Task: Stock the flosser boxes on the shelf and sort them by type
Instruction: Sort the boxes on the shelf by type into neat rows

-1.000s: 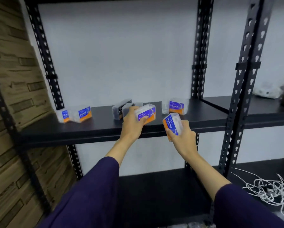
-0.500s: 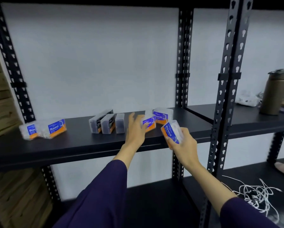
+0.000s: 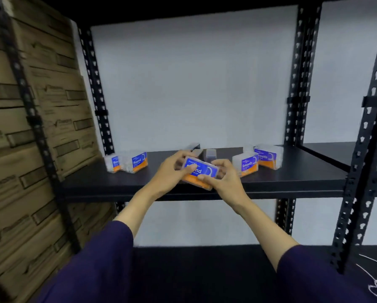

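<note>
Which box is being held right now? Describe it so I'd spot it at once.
Find the black shelf with small boxes along it. At its front edge, in the middle, both hands, left hand and right hand, grip one Round box. It is the only box off the shelf board, label up and tilted; the Round pair sits left, the Smooth pair right.

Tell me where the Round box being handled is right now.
In the head view the Round box sits mid-frame above the shelf's front edge, held between the left hand and right hand, left of the Smooth boxes.
</note>
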Motion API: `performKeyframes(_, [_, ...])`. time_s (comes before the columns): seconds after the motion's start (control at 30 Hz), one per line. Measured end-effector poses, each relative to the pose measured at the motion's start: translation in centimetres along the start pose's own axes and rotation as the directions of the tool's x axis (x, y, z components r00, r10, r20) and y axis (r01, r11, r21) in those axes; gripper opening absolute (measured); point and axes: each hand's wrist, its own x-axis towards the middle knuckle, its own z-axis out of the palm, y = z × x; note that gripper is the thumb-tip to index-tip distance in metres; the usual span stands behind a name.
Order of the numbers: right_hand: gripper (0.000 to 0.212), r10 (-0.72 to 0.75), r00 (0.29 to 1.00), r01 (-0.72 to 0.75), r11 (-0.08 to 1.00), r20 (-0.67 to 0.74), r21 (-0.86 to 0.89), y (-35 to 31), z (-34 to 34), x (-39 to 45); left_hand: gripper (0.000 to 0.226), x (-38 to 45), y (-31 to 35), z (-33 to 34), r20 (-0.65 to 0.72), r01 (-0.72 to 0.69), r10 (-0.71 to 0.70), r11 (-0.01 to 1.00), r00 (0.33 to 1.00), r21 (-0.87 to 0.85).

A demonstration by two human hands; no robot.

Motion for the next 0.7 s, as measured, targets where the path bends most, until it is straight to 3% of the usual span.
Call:
performKeyframes(0.1, [0.044, 0.001, 1.000, 0.000, 1.000, 0.023, -0.022, 0.0, 3.8, 1.2, 0.020, -1.5, -1.7, -3.7, -0.201, 0.028, -0.018, 0.998, 0.979, 0.047])
performKeyframes(0.2, [0.038, -0.013, 0.992, 0.043, 0.969, 0.123, -0.245, 0.9, 6.4, 2.7, 0.021, -2.6, -3.3, -6.4, -0.468, 0.093, -0.043, 0.992, 0.883, 0.083])
performKeyframes(0.27, [0.041, 0.009, 0.962, 0.139, 0.845, 0.274, -0.516, 1.7, 7.3, 3.4, 0.024, -3.0, -4.3, -7.6, -0.598, 0.148, -0.053, 0.983, 0.800, 0.111])
performKeyframes(0.33, [0.040, 0.042, 0.939, 0.228, 0.664, 0.340, -0.712, 2.4, 7.7, 3.9, 0.026, -3.0, -5.3, -8.3, -0.690, 0.195, -0.050, 0.971, 0.722, 0.134])
performKeyframes(0.4, [0.041, -0.005, 0.946, 0.272, 0.559, 0.325, -0.783, 2.8, 7.8, 3.8, 0.028, -2.8, -6.2, -8.6, -0.743, 0.232, -0.054, 0.963, 0.667, 0.138])
performKeyframes(0.47, [0.044, -0.049, 0.952, 0.283, 0.523, 0.303, -0.804, 3.1, 8.0, 3.5, 0.032, -2.8, -7.0, -8.5, -0.758, 0.285, -0.054, 0.942, 0.650, 0.176])
performKeyframes(0.7, [0.046, -0.121, 0.950, 0.310, 0.449, 0.287, -0.838, 3.5, 8.2, 3.0, 0.041, -2.8, -9.9, -9.0, -0.728, 0.400, 0.002, 0.834, 0.686, 0.380])
